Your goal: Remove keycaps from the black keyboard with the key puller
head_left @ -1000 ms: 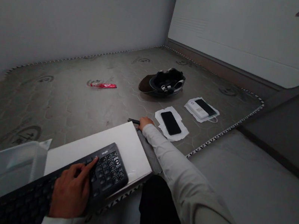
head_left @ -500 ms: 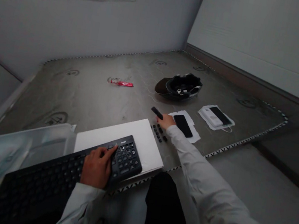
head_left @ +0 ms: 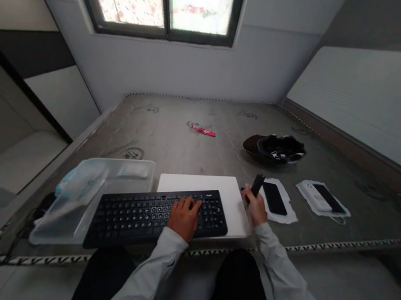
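A black keyboard (head_left: 125, 214) lies aslant across a white flat box (head_left: 199, 182) and a clear plastic tray. My left hand (head_left: 184, 217) rests on its keys near the number pad, fingers bent and slightly apart, holding nothing I can see. To the right of the box, my right hand (head_left: 255, 207) is closed around a short black stick-like tool (head_left: 257, 183), which points up; its exact kind is unclear. The small black pieces on the surface by that hand are now mostly hidden behind it. A black phone (head_left: 275, 199) lies on a white cloth just right of this hand.
The clear plastic tray (head_left: 88, 223) stands at the left with a bluish bag (head_left: 80, 176) in it. Farther back are a red packet (head_left: 203, 130) and an upturned black helmet (head_left: 280, 150). A white device (head_left: 317, 196) lies on another cloth at the right.
My view has tilted up and swung left. My left hand has drawn its pointing finger back among the others. The black tool in my right hand has turned from slanting left to nearly upright.
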Action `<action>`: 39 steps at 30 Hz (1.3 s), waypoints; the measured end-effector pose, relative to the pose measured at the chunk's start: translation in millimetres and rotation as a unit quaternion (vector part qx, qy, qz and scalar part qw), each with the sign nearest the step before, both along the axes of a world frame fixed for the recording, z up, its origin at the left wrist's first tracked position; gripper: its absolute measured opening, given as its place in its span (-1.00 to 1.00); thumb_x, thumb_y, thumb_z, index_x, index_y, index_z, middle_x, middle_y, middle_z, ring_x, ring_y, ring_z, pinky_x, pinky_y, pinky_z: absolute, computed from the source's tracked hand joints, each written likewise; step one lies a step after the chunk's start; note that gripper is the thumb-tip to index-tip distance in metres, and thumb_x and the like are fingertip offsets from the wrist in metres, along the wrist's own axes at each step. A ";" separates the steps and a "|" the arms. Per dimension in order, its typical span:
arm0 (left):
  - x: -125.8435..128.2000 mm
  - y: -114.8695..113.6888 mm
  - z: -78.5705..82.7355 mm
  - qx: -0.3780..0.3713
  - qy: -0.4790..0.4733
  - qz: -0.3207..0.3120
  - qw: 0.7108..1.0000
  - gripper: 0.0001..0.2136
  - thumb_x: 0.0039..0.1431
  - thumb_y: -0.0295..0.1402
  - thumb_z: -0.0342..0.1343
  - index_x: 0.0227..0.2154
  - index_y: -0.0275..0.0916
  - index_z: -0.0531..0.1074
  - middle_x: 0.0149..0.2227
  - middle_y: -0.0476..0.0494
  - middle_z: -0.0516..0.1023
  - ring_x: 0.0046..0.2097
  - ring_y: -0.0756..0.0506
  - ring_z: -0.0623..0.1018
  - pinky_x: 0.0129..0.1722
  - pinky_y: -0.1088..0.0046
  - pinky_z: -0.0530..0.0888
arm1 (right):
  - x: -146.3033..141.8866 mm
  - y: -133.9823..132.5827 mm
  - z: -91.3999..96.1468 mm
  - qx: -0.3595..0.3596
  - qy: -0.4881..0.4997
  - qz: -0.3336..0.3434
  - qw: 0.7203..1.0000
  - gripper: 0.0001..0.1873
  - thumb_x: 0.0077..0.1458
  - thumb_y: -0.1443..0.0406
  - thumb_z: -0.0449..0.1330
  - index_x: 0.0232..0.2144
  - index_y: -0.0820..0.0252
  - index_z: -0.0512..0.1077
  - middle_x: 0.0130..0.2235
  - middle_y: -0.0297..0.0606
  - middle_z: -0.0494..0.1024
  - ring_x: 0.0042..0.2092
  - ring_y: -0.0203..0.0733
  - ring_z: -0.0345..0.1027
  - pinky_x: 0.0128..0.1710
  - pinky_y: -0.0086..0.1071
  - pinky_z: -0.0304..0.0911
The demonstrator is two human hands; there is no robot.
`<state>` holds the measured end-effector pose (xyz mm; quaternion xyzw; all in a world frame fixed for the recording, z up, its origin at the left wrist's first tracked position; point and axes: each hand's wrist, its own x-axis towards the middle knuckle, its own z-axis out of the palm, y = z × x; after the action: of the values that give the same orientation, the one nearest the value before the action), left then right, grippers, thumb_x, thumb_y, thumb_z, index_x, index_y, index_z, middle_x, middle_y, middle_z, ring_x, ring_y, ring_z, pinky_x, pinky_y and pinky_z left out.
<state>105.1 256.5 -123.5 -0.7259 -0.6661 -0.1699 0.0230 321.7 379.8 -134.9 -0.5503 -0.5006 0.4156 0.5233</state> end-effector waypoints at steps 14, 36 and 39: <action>3.7 -23.6 -8.4 0.023 -0.103 -0.062 0.992 -0.69 0.18 -0.39 -0.03 -0.01 -0.15 0.37 -0.01 -0.20 0.36 0.04 -0.19 0.29 -0.03 0.20 0.27 | -85.3 -38.7 17.2 0.014 0.145 0.106 0.984 -0.62 0.01 -0.01 0.17 -0.52 0.12 0.18 -0.60 -0.48 0.20 -0.54 -0.34 0.19 -0.40 -0.41 0.20; -3.4 -25.1 -13.3 0.027 -0.129 -0.067 0.989 -0.67 0.14 -0.38 -0.02 -0.02 -0.15 0.36 -0.01 -0.16 0.37 0.02 -0.19 0.30 -0.07 0.20 0.27 | -103.5 -37.6 4.2 -0.064 0.285 0.000 0.956 -0.59 -0.05 0.07 0.29 -0.55 0.15 0.17 -0.61 -0.55 0.14 -0.62 -0.49 0.00 -0.63 -0.52 0.00; -3.9 -25.5 -14.7 0.028 -0.132 -0.070 0.988 -0.66 0.13 -0.38 -0.01 -0.01 -0.16 0.36 -0.01 -0.18 0.37 0.02 -0.19 0.30 -0.06 0.20 0.27 | -104.9 -36.9 6.1 -0.067 0.283 -0.025 0.957 -0.60 -0.02 0.07 0.27 -0.55 0.15 0.17 -0.62 -0.55 0.15 -0.63 -0.49 0.00 -0.65 -0.52 -0.02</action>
<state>101.2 231.0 -138.2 -0.7406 -0.6061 -0.2844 -0.0568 216.8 343.0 -128.8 -0.4567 -0.2890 0.5737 0.6154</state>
